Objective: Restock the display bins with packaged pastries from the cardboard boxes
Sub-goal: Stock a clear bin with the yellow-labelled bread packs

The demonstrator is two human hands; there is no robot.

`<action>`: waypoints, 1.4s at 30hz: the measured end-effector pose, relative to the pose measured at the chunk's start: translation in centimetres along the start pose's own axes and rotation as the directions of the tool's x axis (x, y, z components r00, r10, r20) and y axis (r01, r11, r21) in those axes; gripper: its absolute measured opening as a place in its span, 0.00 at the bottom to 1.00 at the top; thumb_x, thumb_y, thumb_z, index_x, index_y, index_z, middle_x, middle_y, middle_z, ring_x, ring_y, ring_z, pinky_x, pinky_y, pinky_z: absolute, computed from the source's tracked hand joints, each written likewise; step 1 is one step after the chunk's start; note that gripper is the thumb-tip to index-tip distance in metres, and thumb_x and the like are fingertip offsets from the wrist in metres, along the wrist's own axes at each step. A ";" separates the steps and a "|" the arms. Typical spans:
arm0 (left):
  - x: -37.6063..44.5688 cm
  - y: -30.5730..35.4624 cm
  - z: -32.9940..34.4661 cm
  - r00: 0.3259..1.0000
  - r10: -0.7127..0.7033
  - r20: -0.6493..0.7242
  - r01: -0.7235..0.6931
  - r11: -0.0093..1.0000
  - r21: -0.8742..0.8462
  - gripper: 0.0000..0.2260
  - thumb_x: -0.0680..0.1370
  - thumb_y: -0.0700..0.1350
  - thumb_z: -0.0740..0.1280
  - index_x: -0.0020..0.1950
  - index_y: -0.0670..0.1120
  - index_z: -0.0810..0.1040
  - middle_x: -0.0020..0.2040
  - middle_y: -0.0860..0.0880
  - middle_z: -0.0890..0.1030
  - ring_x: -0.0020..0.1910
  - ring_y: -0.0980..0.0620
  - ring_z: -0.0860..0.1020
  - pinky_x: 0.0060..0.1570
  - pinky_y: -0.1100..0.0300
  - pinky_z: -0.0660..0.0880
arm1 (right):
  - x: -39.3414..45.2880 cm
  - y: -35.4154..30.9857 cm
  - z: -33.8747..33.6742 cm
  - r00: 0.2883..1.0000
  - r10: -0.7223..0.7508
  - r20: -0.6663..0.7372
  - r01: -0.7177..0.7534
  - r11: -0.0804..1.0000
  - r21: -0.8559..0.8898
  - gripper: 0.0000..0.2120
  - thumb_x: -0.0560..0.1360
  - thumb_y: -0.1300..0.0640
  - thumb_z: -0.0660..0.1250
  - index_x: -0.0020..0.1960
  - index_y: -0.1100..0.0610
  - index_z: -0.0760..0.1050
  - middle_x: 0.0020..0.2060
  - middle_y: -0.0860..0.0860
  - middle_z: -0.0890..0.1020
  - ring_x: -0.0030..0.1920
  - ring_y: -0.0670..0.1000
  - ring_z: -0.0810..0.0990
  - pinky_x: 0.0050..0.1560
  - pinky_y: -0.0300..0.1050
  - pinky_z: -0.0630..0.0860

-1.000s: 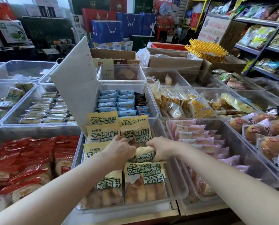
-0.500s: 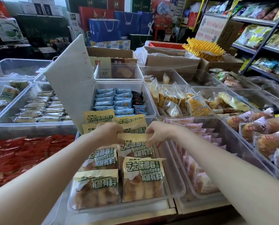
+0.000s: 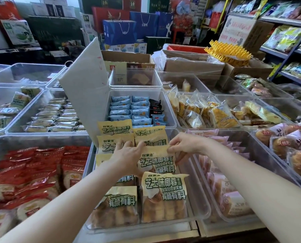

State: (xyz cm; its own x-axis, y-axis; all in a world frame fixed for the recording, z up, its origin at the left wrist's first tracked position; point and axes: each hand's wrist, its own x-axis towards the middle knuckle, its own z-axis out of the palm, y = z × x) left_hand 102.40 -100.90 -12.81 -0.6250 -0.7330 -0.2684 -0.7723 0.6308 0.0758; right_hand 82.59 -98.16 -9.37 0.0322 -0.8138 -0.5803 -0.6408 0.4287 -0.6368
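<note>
Shop shelves and stacked gift bags crowd the background, and before us a table (image 3: 146,234) carries rows of clear display bins. We hold one yellow pastry packet (image 3: 156,162) over the middle bin (image 3: 198,206), above the other packets of the same kind. Our left hand (image 3: 127,156) lies at the packet's left edge, its fingers (image 3: 139,146) curled onto the upper left corner. Our right hand (image 3: 184,142) pinches the upper right corner between thumb and fingers. The packet is tilted slightly, its lower edge overlapping the front-right packet (image 3: 164,197), which lies flat beside the front-left packet (image 3: 118,207). More yellow packets (image 3: 114,128) stand in overlapping rows toward the back of the same bin. A white lid (image 3: 86,92) leans upright at the bin's far left corner.

To the left, a bin holds red-wrapped pastries (image 3: 32,172). To the right, another bin holds pink-wrapped pastries (image 3: 225,190), and beyond it lie round buns (image 3: 286,142) in clear wrap. Behind the middle bin we see small blue packets (image 3: 130,109) in neat rows, with dark ones just beside them. Cardboard boxes (image 3: 193,65) stand open at the far edge, one bearing a yellow plastic rack (image 3: 228,51).
</note>
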 end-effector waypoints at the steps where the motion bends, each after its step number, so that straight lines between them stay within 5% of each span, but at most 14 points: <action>1: 0.0 0.1 0.1 1.000 -0.002 -0.012 0.002 1.000 0.017 0.40 0.70 0.64 0.66 0.71 0.45 0.53 0.64 0.46 0.74 0.71 0.45 0.60 0.73 0.42 0.45 | 0.2 -0.1 0.0 0.999 -0.022 -0.032 0.020 0.998 -0.058 0.05 0.78 0.59 0.64 0.50 0.59 0.77 0.49 0.60 0.82 0.35 0.51 0.84 0.29 0.37 0.78; 4: 0.0 0.5 0.3 1.000 0.019 -0.024 -0.017 0.997 0.080 0.38 0.71 0.63 0.66 0.71 0.45 0.53 0.66 0.47 0.72 0.70 0.45 0.60 0.73 0.41 0.45 | 1.0 -0.3 0.7 0.980 -0.108 -0.166 0.074 0.977 -0.200 0.05 0.77 0.58 0.65 0.44 0.58 0.77 0.40 0.58 0.83 0.33 0.51 0.83 0.24 0.34 0.72; 6: 0.1 0.3 0.1 1.000 0.029 -0.002 -0.029 0.997 0.076 0.41 0.69 0.61 0.70 0.72 0.47 0.52 0.68 0.47 0.69 0.71 0.45 0.58 0.72 0.41 0.44 | 1.0 0.0 1.0 0.974 -0.100 -0.202 0.074 0.988 -0.135 0.05 0.76 0.58 0.67 0.44 0.59 0.76 0.38 0.55 0.82 0.32 0.50 0.83 0.25 0.35 0.74; 9: 0.5 -0.5 -0.8 1.000 -0.006 0.030 0.009 0.997 -0.080 0.39 0.68 0.60 0.71 0.73 0.49 0.57 0.70 0.48 0.67 0.73 0.46 0.57 0.72 0.42 0.45 | -0.4 0.5 0.7 0.999 0.041 -0.031 -0.041 0.999 -0.008 0.17 0.72 0.60 0.72 0.57 0.64 0.73 0.49 0.58 0.81 0.37 0.50 0.83 0.38 0.41 0.81; 11: 0.7 -0.8 -1.3 1.000 -0.015 0.026 0.019 0.986 -0.168 0.34 0.70 0.60 0.69 0.71 0.50 0.63 0.68 0.49 0.70 0.72 0.47 0.60 0.72 0.45 0.47 | -0.8 0.8 1.3 0.994 0.097 0.049 -0.095 0.995 -0.042 0.20 0.70 0.66 0.72 0.59 0.64 0.72 0.46 0.54 0.80 0.40 0.50 0.81 0.44 0.43 0.81; 16: 0.1 0.3 -0.3 0.998 0.010 0.068 -0.014 0.999 0.050 0.43 0.69 0.62 0.69 0.74 0.46 0.52 0.69 0.48 0.70 0.72 0.45 0.57 0.72 0.39 0.41 | 0.4 1.8 2.9 0.995 0.103 0.019 -0.089 0.930 -0.357 0.06 0.72 0.64 0.70 0.47 0.58 0.75 0.38 0.52 0.79 0.34 0.49 0.78 0.33 0.38 0.75; 20: 0.2 0.5 0.7 1.000 0.025 0.002 -0.025 0.993 0.115 0.44 0.68 0.62 0.70 0.72 0.45 0.52 0.65 0.49 0.74 0.71 0.45 0.60 0.72 0.40 0.43 | -0.4 0.7 1.6 0.985 0.152 0.087 -0.132 0.972 -0.193 0.10 0.71 0.64 0.72 0.49 0.59 0.73 0.44 0.54 0.80 0.34 0.47 0.80 0.30 0.37 0.78; 23: 0.6 0.1 -0.2 1.000 0.029 0.003 -0.029 0.999 -0.031 0.40 0.66 0.63 0.71 0.70 0.49 0.57 0.67 0.50 0.71 0.69 0.47 0.61 0.73 0.42 0.47 | -0.3 -0.6 0.1 0.997 0.015 -0.076 -0.021 0.996 -0.082 0.25 0.70 0.54 0.73 0.64 0.58 0.69 0.57 0.55 0.76 0.39 0.48 0.80 0.36 0.37 0.79; 26: 1.5 -1.1 -2.1 0.992 -0.047 -0.121 0.005 0.946 -0.325 0.26 0.70 0.61 0.69 0.63 0.53 0.66 0.64 0.53 0.72 0.63 0.51 0.66 0.67 0.49 0.62 | 0.8 -1.6 0.1 0.921 -0.212 -0.327 0.173 0.974 -0.143 0.14 0.74 0.57 0.69 0.59 0.55 0.74 0.57 0.52 0.79 0.39 0.45 0.78 0.34 0.32 0.73; 29: 2.7 -2.0 -2.7 0.958 -0.111 -0.265 0.058 0.978 -0.200 0.20 0.76 0.53 0.65 0.66 0.52 0.65 0.64 0.54 0.73 0.65 0.50 0.65 0.63 0.51 0.61 | 1.8 -2.2 1.1 0.867 -0.359 -0.347 0.219 0.898 -0.381 0.19 0.75 0.65 0.64 0.63 0.51 0.73 0.61 0.49 0.77 0.47 0.45 0.76 0.43 0.34 0.69; 31: 3.5 -2.0 -2.4 0.959 -0.113 -0.260 0.082 0.989 -0.125 0.21 0.77 0.48 0.64 0.69 0.52 0.64 0.64 0.53 0.75 0.65 0.49 0.64 0.61 0.51 0.59 | 2.7 -2.4 1.6 0.900 -0.324 -0.292 0.163 0.871 -0.463 0.27 0.74 0.68 0.62 0.70 0.50 0.66 0.65 0.50 0.72 0.59 0.51 0.75 0.53 0.41 0.72; 33: 4.0 -1.9 -2.2 0.966 -0.102 -0.239 0.090 0.994 -0.061 0.19 0.77 0.47 0.64 0.67 0.50 0.66 0.61 0.52 0.77 0.65 0.48 0.63 0.60 0.50 0.59 | 3.7 -2.2 1.9 0.917 -0.245 -0.314 0.037 0.837 -0.545 0.25 0.74 0.68 0.62 0.69 0.53 0.65 0.64 0.53 0.71 0.61 0.55 0.74 0.57 0.47 0.73; 37: 4.4 -1.9 -2.3 0.968 -0.065 -0.242 0.079 0.996 0.047 0.13 0.77 0.49 0.63 0.61 0.49 0.74 0.59 0.51 0.76 0.64 0.47 0.63 0.61 0.50 0.59 | 3.9 -1.4 1.8 0.892 -0.209 -0.402 -0.035 0.853 -0.520 0.09 0.76 0.63 0.62 0.55 0.60 0.76 0.55 0.55 0.77 0.54 0.54 0.76 0.50 0.43 0.70; 42: 4.5 -1.3 -2.9 0.958 -0.068 -0.278 0.046 0.995 -0.087 0.09 0.79 0.47 0.60 0.54 0.48 0.78 0.54 0.49 0.77 0.59 0.47 0.64 0.57 0.52 0.58 | 2.5 -0.6 1.5 0.928 -0.030 -0.371 -0.112 0.928 -0.354 0.12 0.78 0.60 0.61 0.60 0.58 0.73 0.54 0.53 0.76 0.56 0.51 0.72 0.47 0.39 0.58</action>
State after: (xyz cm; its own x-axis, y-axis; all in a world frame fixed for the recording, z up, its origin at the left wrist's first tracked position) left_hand 100.28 -105.76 -11.35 -0.5778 -0.8162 0.0043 -0.8070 0.5720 0.1471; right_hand 84.23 -99.83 -11.16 -0.2360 -0.9136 -0.3311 -0.8701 0.3504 -0.3465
